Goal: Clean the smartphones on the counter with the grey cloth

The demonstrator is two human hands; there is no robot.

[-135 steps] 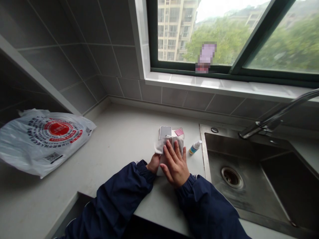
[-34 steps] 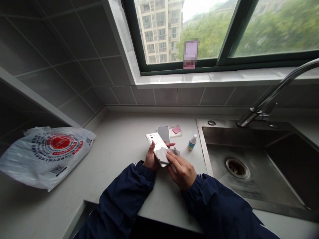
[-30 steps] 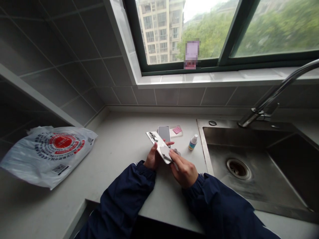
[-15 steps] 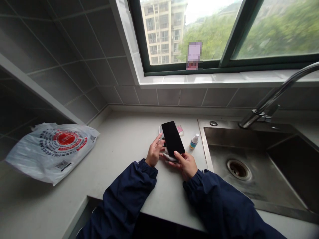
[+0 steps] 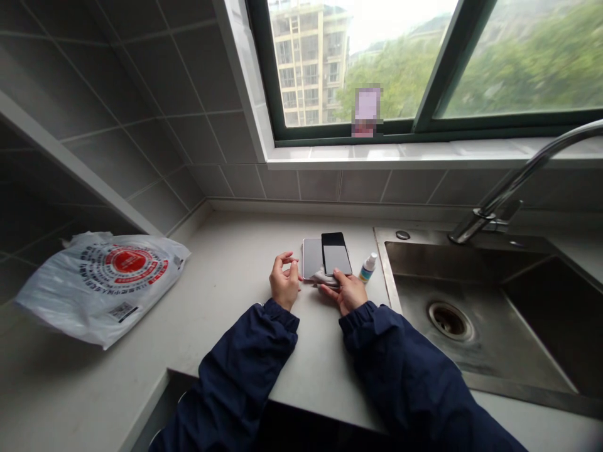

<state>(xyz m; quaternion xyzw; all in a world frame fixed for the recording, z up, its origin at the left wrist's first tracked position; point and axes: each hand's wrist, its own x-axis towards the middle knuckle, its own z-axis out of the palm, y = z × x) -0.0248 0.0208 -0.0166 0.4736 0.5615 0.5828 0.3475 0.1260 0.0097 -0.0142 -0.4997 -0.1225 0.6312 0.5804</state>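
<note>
My right hand grips the lower end of a black smartphone, thumb on its front edge and fingers underneath. The screen is dark with a pale reflection on its lower half. A light grey, crumpled cloth shows below the phone, by my right fingers; whether they hold it too I cannot tell. My left hand is off to the left, fingers loosely curled and apart, holding nothing. Behind the phone lies a flat grey rectangular thing with a light rim. A small white-capped bottle stands right of the phone.
A steel sink with a chrome faucet lies to the right. On the left of the pale counter rests a white plastic bag with red print. A tiled wall and window rise behind.
The phone has moved slightly right and down towards the counter, uncovering more of the flat grey thing. My left hand has come away from the phone to the left.
</note>
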